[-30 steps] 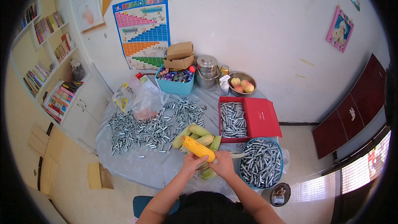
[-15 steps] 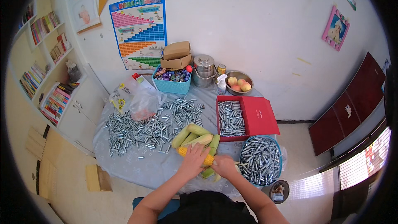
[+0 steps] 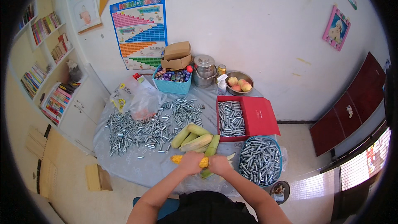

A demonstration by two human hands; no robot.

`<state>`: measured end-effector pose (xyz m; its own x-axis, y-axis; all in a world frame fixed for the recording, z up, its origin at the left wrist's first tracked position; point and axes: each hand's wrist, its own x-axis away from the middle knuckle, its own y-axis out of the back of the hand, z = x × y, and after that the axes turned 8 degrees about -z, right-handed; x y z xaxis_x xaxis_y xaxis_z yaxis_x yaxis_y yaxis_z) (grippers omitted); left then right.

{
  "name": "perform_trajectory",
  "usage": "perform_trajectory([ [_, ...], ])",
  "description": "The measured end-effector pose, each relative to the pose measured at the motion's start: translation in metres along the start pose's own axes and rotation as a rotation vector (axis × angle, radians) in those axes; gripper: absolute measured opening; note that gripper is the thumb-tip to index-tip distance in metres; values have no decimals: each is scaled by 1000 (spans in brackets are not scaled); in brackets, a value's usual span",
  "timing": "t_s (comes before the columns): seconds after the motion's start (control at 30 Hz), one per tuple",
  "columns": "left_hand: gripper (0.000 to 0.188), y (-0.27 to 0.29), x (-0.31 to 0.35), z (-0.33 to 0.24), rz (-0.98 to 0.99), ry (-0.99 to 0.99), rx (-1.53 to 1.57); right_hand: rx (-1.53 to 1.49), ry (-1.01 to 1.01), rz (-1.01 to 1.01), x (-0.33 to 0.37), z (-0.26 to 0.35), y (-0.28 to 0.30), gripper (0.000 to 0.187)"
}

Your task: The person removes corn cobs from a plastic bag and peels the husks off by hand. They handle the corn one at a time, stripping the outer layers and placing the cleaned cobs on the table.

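We are gripping the yellow corn cob (image 3: pixel 176 159) just our side of the green-husked ears (image 3: pixel 196 143), left hand (image 3: pixel 190 163) curled around its middle, right hand (image 3: pixel 219 164) clenched at its right end, judging it stiff, light and slightly slick, best held at those two spots.

Left forearm (image 3: pixel 161 193), bare, is slanting inward from lower edge; right forearm (image 3: pixel 249 191), also bare, is mirroring it. Left hand (image 3: pixel 191 163) is gripping, its back facing up. Right hand (image 3: pixel 219 164) is clenching, fist-like, just beside it. Finger detail is proving too small.
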<state>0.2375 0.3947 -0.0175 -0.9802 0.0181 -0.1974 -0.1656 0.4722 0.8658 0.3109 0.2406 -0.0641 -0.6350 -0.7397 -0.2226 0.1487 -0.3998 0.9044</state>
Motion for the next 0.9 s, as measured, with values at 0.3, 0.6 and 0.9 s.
perform_trajectory([
  [0.3, 34, 17, -8, 1, 114, 56, 183, -123, 164, 22, -10, -7, 23, 10],
  [0.6, 47, 24, -18, 10, 375, 28, 325, -203, 299, 99, -11, -10, 36, 11],
  [0.9, 45, 41, -27, 5, 553, 9, 462, -233, 401, 204, -23, 0, 72, 13],
])
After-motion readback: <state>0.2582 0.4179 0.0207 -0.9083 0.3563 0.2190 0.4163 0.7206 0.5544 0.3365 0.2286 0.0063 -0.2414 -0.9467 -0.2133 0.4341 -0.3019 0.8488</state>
